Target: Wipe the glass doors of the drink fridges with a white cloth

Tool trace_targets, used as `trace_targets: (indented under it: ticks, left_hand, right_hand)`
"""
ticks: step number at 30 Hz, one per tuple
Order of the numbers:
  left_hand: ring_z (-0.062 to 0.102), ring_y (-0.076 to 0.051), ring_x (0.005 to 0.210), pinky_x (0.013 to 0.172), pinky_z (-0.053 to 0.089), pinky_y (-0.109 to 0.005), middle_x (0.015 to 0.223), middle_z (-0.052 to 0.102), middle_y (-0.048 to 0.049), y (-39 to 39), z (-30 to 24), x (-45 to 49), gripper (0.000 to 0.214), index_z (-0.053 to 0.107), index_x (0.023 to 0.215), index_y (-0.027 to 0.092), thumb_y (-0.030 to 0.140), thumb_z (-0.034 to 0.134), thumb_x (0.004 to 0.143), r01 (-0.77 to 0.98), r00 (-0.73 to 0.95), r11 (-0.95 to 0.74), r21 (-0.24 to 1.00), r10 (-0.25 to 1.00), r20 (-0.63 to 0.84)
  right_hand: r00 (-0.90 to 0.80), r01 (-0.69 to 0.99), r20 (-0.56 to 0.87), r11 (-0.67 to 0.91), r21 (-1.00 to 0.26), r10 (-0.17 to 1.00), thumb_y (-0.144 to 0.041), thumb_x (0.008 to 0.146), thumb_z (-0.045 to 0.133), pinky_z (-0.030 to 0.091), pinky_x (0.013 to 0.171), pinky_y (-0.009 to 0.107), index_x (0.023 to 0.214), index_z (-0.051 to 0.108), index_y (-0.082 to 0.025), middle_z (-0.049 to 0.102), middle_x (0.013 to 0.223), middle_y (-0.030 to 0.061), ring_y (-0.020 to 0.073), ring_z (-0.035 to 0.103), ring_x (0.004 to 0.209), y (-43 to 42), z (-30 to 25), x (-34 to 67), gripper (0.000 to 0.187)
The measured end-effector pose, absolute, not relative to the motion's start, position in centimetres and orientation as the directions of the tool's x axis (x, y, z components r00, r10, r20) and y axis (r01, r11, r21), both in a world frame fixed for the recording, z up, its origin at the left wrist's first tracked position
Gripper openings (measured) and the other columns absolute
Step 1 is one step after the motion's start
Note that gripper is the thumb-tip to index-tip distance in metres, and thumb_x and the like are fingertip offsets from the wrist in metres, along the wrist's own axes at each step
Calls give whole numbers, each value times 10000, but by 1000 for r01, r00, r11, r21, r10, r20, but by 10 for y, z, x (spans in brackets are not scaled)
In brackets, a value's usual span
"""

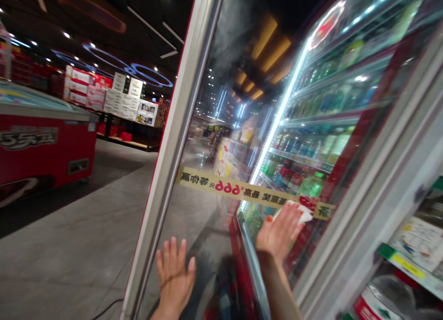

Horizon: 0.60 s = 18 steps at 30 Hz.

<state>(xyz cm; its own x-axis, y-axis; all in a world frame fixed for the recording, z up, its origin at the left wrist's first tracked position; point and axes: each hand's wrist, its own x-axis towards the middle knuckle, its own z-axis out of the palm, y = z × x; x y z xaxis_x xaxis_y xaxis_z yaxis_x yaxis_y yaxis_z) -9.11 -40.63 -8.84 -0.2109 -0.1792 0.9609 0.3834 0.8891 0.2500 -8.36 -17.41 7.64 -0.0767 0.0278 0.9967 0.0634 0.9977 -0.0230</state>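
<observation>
A glass door (207,209) of a drink cooler stands swung open before me, its inner side facing me. My left hand (174,276) is open with its fingers spread, flat against or just in front of the lower glass beside the metal frame (175,140). My right hand (282,230) lies over a white cloth (305,212), pressing it to the glass. This cloth, perhaps a paper tissue, covers part of a yellow strip (256,194) with mirrored lettering that runs across the door. Orange-red marks show on the thumb and fingertips of the right hand.
Lit shelves of bottles (311,145) show in or through the glass on the right. A red chest freezer (44,149) stands at the left, with stacked boxes (121,98) behind. Shelf goods (384,292) fill the lower right. A black cable (109,306) lies on the floor.
</observation>
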Motion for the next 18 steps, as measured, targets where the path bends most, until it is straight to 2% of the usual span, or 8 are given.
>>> trace_targets:
  ticks: [4, 5, 9, 11, 12, 14, 16, 18]
  left_hand:
    - [144, -208, 1738, 1437, 107, -444, 1870, 158, -64, -417, -71, -93, 903, 211, 1761, 250, 127, 655, 984, 421, -121, 885, 200, -164, 979]
    - [182, -193, 1729, 1432, 137, -429, 1862, 199, -48, -419, -63, -94, 886, 236, 1756, 278, 134, 655, 989, 446, -100, 876, 184, -156, 983]
    - [236, -210, 1717, 1431, 127, -488, 1822, 322, 2, -412, -11, -103, 764, 337, 1720, 387, 245, 647, 1036, 541, -84, 820, 189, -170, 982]
    - [182, -239, 1732, 1432, 56, -539, 1829, 294, 5, -402, 10, -106, 735, 336, 1720, 391, 313, 636, 1054, 538, -94, 813, 221, -203, 975]
    - [154, -246, 1738, 1431, 29, -550, 1836, 267, 7, -398, 17, -108, 733, 325, 1725, 384, 330, 626, 1060, 532, -93, 817, 224, -206, 974]
    - [121, -248, 1743, 1428, 7, -555, 1845, 224, 20, -395, 20, -108, 739, 305, 1732, 378, 335, 614, 1062, 528, -84, 826, 195, -177, 981]
    - [110, -240, 1744, 1428, 1, -547, 1847, 204, 41, -400, 12, -107, 740, 302, 1731, 389, 334, 612, 1061, 549, -75, 826, 128, -104, 992]
    - [111, -216, 1742, 1429, 3, -515, 1845, 205, 61, -411, -1, -105, 724, 308, 1726, 402, 362, 605, 1067, 578, -80, 815, 47, -1, 997]
  right_hand:
    - [-157, -170, 890, 900, 402, -428, -280, 1059, 518, 426, 1275, 634, 1724, 372, -299, 644, 1577, 110, 337, 497, 1570, -191, -6, -77, 681]
    - [-171, -150, 888, 902, 406, -428, -290, 1059, 518, 468, 1241, 621, 1709, 405, -308, 665, 1551, 108, 344, 529, 1544, -178, -22, -74, 660]
    - [1, 158, 996, 984, -86, 87, -314, 1082, 377, 471, 1100, 851, 1776, 141, -136, 365, 1725, 322, 538, 317, 1633, -108, -42, -76, 754]
    - [69, 201, 975, 955, -219, 209, -313, 1073, 340, 427, 1069, 922, 1760, 35, -49, 231, 1745, 386, 591, 217, 1648, -104, -44, -81, 797]
    - [53, 195, 981, 962, -192, 185, -305, 1066, 352, 437, 1082, 906, 1757, 47, -36, 281, 1731, 381, 581, 250, 1642, -113, -49, -82, 802]
    - [-71, 92, 997, 996, 17, -10, -304, 1045, 416, 489, 1161, 778, 1771, 182, -140, 510, 1665, 243, 477, 412, 1604, -141, -64, -81, 781]
    - [-169, -88, 949, 963, 253, -265, -345, 1029, 474, 526, 1221, 569, 1738, 334, -360, 663, 1560, 11, 322, 529, 1547, -162, -80, -78, 723]
    - [-192, -157, 928, 944, 291, -318, -375, 1035, 484, 521, 1231, 487, 1714, 362, -445, 673, 1541, -65, 271, 528, 1548, -158, -87, -74, 693]
